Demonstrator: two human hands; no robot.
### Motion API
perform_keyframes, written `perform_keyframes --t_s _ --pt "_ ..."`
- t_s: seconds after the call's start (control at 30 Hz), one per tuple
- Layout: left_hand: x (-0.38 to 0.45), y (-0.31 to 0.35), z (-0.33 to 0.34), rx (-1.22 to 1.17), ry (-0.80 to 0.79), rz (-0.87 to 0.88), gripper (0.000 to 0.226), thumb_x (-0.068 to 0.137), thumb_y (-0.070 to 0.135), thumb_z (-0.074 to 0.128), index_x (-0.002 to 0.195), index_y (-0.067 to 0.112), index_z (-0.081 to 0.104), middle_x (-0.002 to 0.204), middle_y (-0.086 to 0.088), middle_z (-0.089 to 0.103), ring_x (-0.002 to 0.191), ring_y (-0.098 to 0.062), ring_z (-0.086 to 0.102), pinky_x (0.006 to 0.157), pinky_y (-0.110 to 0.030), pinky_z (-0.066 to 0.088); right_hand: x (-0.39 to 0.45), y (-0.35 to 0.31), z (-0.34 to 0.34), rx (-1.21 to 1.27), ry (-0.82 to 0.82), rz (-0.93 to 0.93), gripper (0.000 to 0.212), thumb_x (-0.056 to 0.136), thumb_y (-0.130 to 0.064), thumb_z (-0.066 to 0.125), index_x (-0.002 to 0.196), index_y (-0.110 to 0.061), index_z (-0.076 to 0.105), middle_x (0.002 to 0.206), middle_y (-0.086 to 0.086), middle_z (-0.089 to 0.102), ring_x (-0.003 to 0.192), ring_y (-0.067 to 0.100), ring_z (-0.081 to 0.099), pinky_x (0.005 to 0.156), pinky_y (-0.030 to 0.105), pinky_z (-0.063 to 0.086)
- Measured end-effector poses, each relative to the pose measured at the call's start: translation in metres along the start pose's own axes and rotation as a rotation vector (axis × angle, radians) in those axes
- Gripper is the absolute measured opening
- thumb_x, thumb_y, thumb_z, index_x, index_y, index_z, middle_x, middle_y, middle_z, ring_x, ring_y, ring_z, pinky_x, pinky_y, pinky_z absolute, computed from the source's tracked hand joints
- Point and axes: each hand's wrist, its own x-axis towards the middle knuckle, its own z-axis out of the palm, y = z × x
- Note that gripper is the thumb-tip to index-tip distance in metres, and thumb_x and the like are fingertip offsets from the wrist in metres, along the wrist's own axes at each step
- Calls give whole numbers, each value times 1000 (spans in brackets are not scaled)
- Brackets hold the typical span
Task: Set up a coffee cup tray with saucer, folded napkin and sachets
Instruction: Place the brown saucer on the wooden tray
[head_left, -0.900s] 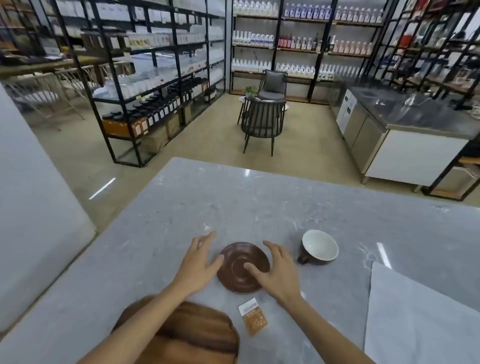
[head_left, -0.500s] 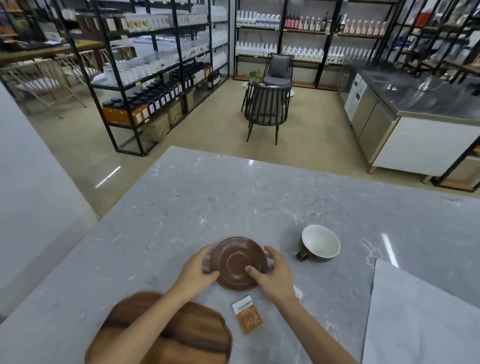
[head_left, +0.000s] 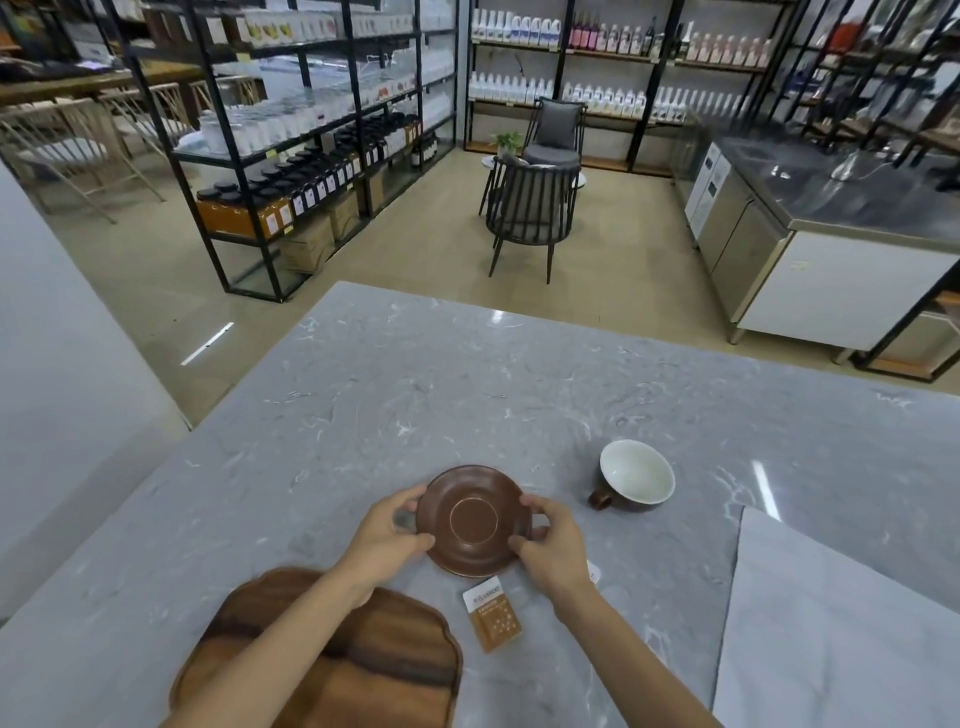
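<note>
A brown saucer (head_left: 474, 519) is tilted up off the grey marble table, held at its rim by both hands. My left hand (head_left: 387, 538) grips its left edge and my right hand (head_left: 551, 545) grips its right edge. A brown cup with a white inside (head_left: 636, 473) stands to the right of the saucer, handle pointing left. An orange and white sachet (head_left: 491, 618) lies flat below the saucer. A second white sachet (head_left: 594, 572) peeks out from behind my right wrist. The wooden tray (head_left: 374, 670) lies at the near left, partly under my left forearm.
A pale grey napkin (head_left: 831, 634) lies spread flat at the near right of the table (head_left: 415, 395). Beyond the table's far edge are open floor, black shelving with bottles, a dark chair (head_left: 530, 213) and a steel counter at the right.
Both hands closed in on the saucer's rim from open positions beside it, and now grip it and tip it up off the table. The camera view shifted slightly downward.
</note>
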Motion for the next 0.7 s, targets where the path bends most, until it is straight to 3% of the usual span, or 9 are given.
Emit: perform_keyframes --t_s 0.1,0.37,0.5,0.7 --pt "-12 8 -4 -56 -20 35 69 81 -9 76 139 23 57 125 -9 59 115 -29 63 98 -43 58 -8 -2 -3 -1 14 -9 55 80 5 74 121 -30 63 125 -2 63 83 9 69 83 26 59" --pt "-47 22 -25 -116 -82 106 66 83 -10 74 135 28 59 125 -3 59 88 -20 70 78 -26 63 -47 -17 0 14 83 -66 57 83 2 76 131 -26 63 128 -7 58 90 9 68 80 24 60" --pt "-70 23 -39 -137 -105 142 65 84 -9 74 129 35 59 124 0 59 79 -14 74 73 -22 62 -77 -26 4 46 127 -76 54 83 -1 76 129 -28 65 125 -10 57 90 6 68 77 17 54" --pt "-105 13 -63 -194 -125 127 65 85 -7 75 136 29 58 126 3 61 89 -17 75 76 -24 62 -121 -37 19 114 155 -120 55 83 3 76 128 -25 67 124 -9 59 94 9 66 92 34 59"
